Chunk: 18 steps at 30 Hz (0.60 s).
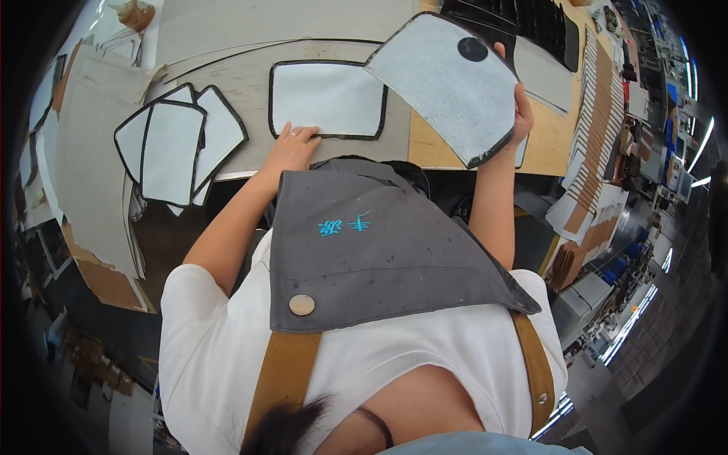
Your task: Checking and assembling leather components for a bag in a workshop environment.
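Observation:
My right hand holds up a grey felt panel with a black edge and a black round patch near its top, tilted above the table. My left hand rests flat on the near edge of a white rounded panel with black trim that lies on the grey work surface. A ring shows on one left finger. My grey apron and white shirt fill the lower middle of the view.
A stack of white black-trimmed panels lies to the left. Beige sheets hang off the table's left side. Black pieces and rows of brown and white cards sit on the right, with workshop benches beyond.

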Each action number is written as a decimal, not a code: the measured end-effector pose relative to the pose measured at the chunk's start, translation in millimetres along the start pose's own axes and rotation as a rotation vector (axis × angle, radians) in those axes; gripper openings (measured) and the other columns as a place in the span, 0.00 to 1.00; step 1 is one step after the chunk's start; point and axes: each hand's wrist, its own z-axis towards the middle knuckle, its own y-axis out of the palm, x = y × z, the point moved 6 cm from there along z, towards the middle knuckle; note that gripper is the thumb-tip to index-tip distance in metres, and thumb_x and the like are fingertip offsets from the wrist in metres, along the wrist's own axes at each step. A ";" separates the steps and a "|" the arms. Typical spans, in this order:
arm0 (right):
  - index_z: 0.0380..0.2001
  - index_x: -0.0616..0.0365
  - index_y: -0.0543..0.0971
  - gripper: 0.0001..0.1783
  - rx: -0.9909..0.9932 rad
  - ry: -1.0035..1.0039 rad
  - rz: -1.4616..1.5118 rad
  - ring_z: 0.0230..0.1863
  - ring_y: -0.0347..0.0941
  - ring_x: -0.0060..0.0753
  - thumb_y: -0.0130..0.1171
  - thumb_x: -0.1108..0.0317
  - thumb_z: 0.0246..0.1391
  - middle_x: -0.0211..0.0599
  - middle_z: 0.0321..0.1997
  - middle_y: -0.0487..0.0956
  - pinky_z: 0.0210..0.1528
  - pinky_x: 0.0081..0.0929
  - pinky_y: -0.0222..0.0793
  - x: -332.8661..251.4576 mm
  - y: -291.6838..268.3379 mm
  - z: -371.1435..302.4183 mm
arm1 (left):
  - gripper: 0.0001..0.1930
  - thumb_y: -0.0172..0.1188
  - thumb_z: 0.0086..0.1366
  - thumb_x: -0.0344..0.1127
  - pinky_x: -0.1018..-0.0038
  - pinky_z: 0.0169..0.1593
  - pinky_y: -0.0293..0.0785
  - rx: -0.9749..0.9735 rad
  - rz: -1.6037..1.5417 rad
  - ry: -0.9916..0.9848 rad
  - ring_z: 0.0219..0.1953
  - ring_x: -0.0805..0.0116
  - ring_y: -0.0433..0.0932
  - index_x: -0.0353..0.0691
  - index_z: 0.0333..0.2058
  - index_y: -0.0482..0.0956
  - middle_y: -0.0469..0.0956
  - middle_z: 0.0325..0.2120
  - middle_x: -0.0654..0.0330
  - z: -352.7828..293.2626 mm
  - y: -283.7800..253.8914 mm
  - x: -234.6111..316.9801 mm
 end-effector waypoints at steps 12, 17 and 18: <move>0.61 0.57 0.56 0.31 -0.053 0.014 0.190 0.57 0.65 0.44 0.40 0.58 0.55 0.47 0.58 0.66 0.56 0.41 0.66 15.8 -1.5 16.8 | 0.24 0.50 0.53 0.34 0.64 0.61 0.54 -0.036 0.034 0.005 0.55 0.58 0.64 0.31 0.49 0.68 0.69 0.46 0.50 1.9 -1.6 8.2; 0.61 0.59 0.58 0.30 -0.082 0.052 0.225 0.57 0.66 0.44 0.42 0.60 0.55 0.47 0.58 0.67 0.56 0.39 0.64 21.3 0.5 17.7 | 0.27 0.51 0.52 0.36 0.62 0.62 0.53 -0.080 0.067 0.021 0.53 0.58 0.64 0.31 0.52 0.65 0.68 0.39 0.51 -1.7 3.7 3.5; 0.61 0.59 0.58 0.30 -0.073 0.055 0.202 0.57 0.66 0.44 0.42 0.59 0.55 0.47 0.58 0.67 0.56 0.39 0.64 21.4 0.6 17.7 | 0.25 0.50 0.53 0.32 0.60 0.62 0.54 -0.057 0.099 -0.011 0.53 0.60 0.65 0.32 0.52 0.66 0.67 0.41 0.53 -2.7 0.5 7.2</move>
